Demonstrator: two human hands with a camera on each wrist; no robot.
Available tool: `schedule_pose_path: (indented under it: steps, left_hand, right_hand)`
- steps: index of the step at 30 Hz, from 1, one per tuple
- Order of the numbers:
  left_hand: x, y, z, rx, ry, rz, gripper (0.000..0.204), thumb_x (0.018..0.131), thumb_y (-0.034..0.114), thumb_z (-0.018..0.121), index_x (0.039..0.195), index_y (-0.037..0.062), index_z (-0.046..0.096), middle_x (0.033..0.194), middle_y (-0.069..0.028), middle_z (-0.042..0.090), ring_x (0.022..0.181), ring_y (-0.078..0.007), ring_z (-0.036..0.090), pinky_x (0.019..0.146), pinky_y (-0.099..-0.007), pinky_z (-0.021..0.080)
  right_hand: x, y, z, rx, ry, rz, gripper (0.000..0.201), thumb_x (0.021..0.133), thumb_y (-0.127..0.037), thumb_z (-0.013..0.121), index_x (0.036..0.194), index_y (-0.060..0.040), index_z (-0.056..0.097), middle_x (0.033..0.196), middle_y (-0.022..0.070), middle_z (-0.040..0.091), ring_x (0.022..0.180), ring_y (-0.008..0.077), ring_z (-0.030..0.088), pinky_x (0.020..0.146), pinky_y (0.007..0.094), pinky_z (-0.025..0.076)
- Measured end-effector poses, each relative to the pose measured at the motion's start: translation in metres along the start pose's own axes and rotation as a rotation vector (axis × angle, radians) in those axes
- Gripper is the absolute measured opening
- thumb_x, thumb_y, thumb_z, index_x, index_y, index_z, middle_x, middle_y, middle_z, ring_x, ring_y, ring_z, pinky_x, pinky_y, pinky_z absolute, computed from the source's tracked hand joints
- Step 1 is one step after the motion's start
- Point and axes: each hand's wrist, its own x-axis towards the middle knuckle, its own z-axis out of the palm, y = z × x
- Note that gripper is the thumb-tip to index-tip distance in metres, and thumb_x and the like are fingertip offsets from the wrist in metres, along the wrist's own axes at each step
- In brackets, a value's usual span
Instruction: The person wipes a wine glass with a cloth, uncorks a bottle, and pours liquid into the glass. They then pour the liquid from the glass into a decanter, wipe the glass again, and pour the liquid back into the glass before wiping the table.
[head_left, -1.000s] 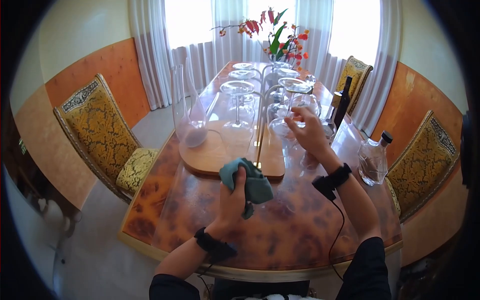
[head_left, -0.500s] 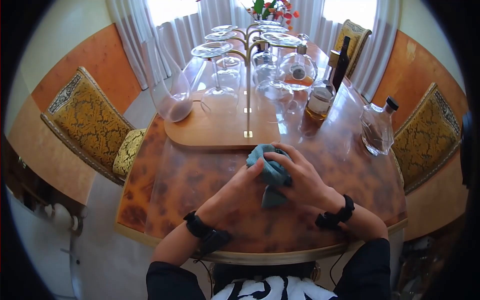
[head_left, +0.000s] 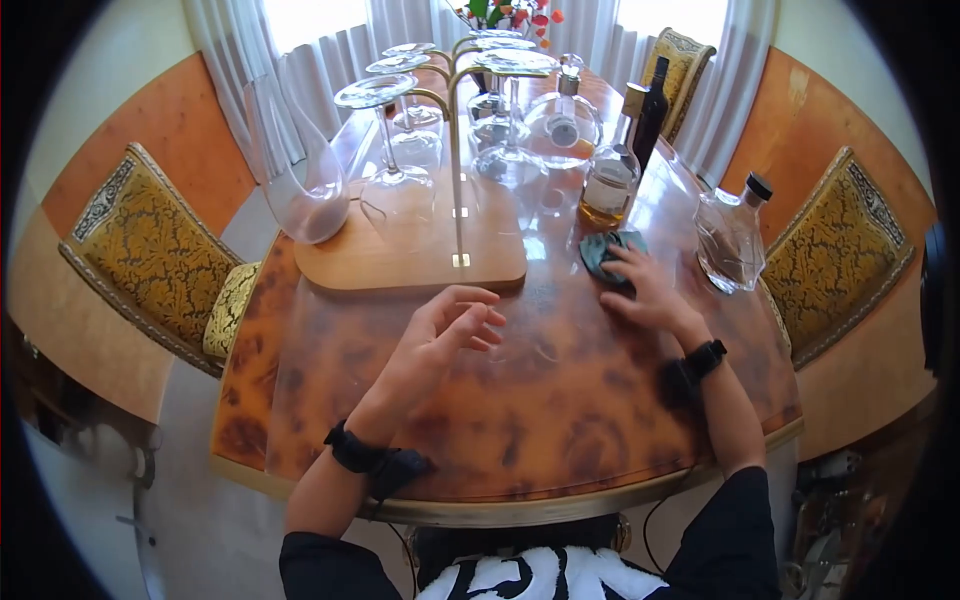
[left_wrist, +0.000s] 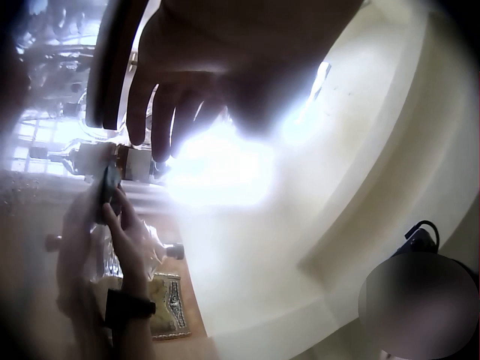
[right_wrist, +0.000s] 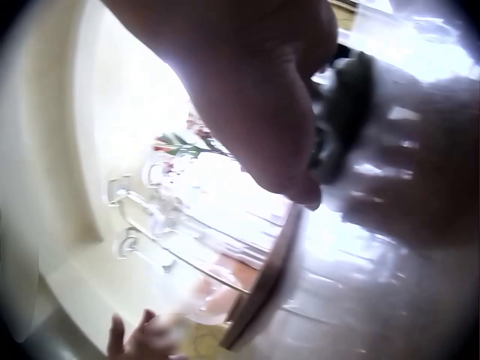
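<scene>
A crumpled, blue-green cloth (head_left: 603, 252) lies under the spread, loosened fingertips of the right hand (head_left: 655, 298), by which it is touched over the glossy, brown-mottled desk (head_left: 430, 430). Just beyond those fingers a clear glass bottle of amber liquid (head_left: 608, 190) is seen, and to their right a faceted, black-capped glass bottle (head_left: 732, 240). The left hand's (head_left: 425, 345) fingers are released and loosely bent, with a rounded light-wood stand (head_left: 400, 255) near their tips.
</scene>
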Motion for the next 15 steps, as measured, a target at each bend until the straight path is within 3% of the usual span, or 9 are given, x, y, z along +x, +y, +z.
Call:
schedule_pose_path:
  steps: [1,2,6,9,11,12,13,14,15]
  left_hand:
    - [0.000,0.001,-0.003,0.024,-0.028,-0.015,0.039,0.105,0.032,0.054,0.129,0.0015,0.057,0.110,-0.0110,0.067,0.099,-0.0183,0.067,0.090,-0.0335,0.052]
    - [0.000,0.002,-0.002,0.036,-0.009,-0.003,0.036,0.105,0.031,0.055,0.125,0.0013,0.059,0.097,-0.0089,0.069,0.093,-0.0166,0.067,0.088,-0.0320,0.052]
    - [-0.002,0.010,0.000,0.110,-0.029,-0.025,0.034,0.104,0.030,0.057,0.122,0.0012,0.061,0.085,-0.0054,0.069,0.086,-0.0136,0.067,0.084,-0.0302,0.052]
    - [-0.005,0.019,0.003,0.180,0.044,-0.113,0.033,0.104,0.029,0.058,0.120,0.0011,0.062,0.075,-0.0022,0.067,0.077,-0.0106,0.066,0.079,-0.0288,0.051]
    - [-0.006,0.016,-0.001,0.146,0.105,-0.124,0.031,0.104,0.026,0.057,0.119,-0.0002,0.063,0.068,0.0003,0.062,0.071,-0.0089,0.064,0.077,-0.0291,0.051]
    - [-0.005,0.012,-0.004,0.142,0.065,-0.123,0.031,0.104,0.026,0.057,0.119,-0.0002,0.063,0.068,0.0003,0.062,0.071,-0.0089,0.064,0.077,-0.0291,0.051]
    - [-0.005,0.008,-0.009,0.104,0.086,-0.083,0.030,0.104,0.026,0.058,0.119,0.0019,0.064,0.070,-0.0013,0.063,0.069,-0.0075,0.063,0.069,-0.0243,0.048]
    - [-0.004,0.004,-0.012,0.065,0.114,-0.046,0.028,0.103,0.026,0.059,0.119,0.0039,0.065,0.072,-0.0030,0.064,0.068,-0.0061,0.061,0.060,-0.0194,0.044]
    - [-0.002,0.005,-0.010,0.058,0.096,-0.049,0.028,0.103,0.026,0.059,0.119,0.0039,0.065,0.072,-0.0030,0.064,0.068,-0.0061,0.061,0.060,-0.0194,0.044]
  right_hand:
    - [-0.004,0.000,0.005,-0.003,-0.031,0.020,0.049,0.086,-0.032,0.073,0.128,-0.0085,0.065,0.144,0.0182,0.053,0.139,0.0427,0.042,0.117,0.0510,0.030]
    - [-0.005,-0.001,0.010,0.000,-0.068,0.045,0.051,0.087,-0.037,0.072,0.129,-0.0096,0.064,0.149,0.0179,0.050,0.144,0.0430,0.037,0.120,0.0523,0.026]
    - [-0.004,-0.002,0.009,0.065,-0.025,0.051,0.050,0.087,-0.036,0.074,0.130,-0.0103,0.064,0.149,0.0170,0.049,0.145,0.0422,0.036,0.120,0.0519,0.027]
    - [-0.004,-0.004,0.007,0.102,0.038,0.050,0.048,0.086,-0.031,0.074,0.128,-0.0103,0.065,0.147,0.0166,0.052,0.141,0.0406,0.041,0.117,0.0496,0.032]
    - [-0.006,-0.001,-0.003,0.251,0.173,0.106,0.043,0.085,-0.022,0.074,0.125,-0.0082,0.066,0.139,0.0169,0.058,0.132,0.0381,0.051,0.113,0.0462,0.039]
    - [-0.004,0.009,-0.007,0.199,0.346,0.036,0.035,0.084,-0.015,0.074,0.116,-0.0043,0.066,0.127,0.0167,0.065,0.120,0.0366,0.060,0.104,0.0433,0.045]
    - [-0.002,0.011,-0.026,0.135,0.558,-0.035,0.025,0.084,-0.010,0.073,0.106,-0.0019,0.064,0.117,0.0166,0.067,0.110,0.0363,0.063,0.098,0.0423,0.048]
    - [-0.001,0.015,-0.042,0.075,0.762,0.026,0.021,0.084,-0.008,0.073,0.101,-0.0016,0.061,0.105,0.0156,0.066,0.098,0.0348,0.064,0.091,0.0402,0.050]
    - [-0.002,0.035,-0.052,0.055,0.942,0.025,0.024,0.087,-0.011,0.073,0.104,-0.0025,0.059,0.104,0.0139,0.063,0.094,0.0319,0.063,0.088,0.0400,0.050]
